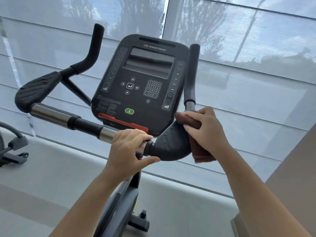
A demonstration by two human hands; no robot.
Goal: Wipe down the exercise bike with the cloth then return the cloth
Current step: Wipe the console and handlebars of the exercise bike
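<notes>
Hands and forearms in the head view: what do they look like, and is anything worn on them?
Both are bare. The left hand and right hand show no gloves, rings, watch or bands, and both forearms are uncovered down to the bottom edge, with no sleeve in view. Nails are short and unpainted.

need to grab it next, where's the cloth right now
In the head view the brown cloth is at right of centre, pressed by the right hand onto the bike's right elbow pad, just below the console.
</notes>
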